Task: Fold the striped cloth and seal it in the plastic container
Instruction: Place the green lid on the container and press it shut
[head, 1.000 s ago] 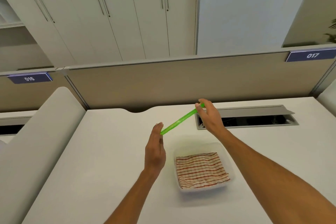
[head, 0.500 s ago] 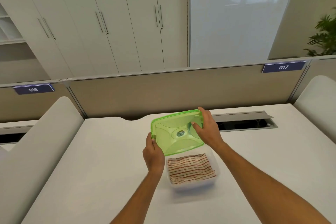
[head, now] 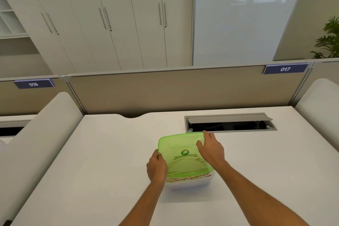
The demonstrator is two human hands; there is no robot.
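A translucent green lid (head: 180,149) lies over the clear plastic container (head: 190,184) on the white desk, its near edge a little raised. The folded red-and-cream striped cloth (head: 185,178) sits inside and shows through the lid and below its front edge. My left hand (head: 156,168) grips the lid's near-left edge. My right hand (head: 211,149) holds the far-right corner, thumb on top of the lid.
An open grey cable tray (head: 229,122) is set into the desk just behind the container. A beige partition (head: 183,90) closes the desk's far side. White rounded dividers (head: 36,134) flank the desk on both sides.
The lid went from edge-on, to tilted facing me, to lying nearly flat over the container. Both hands came down with it.
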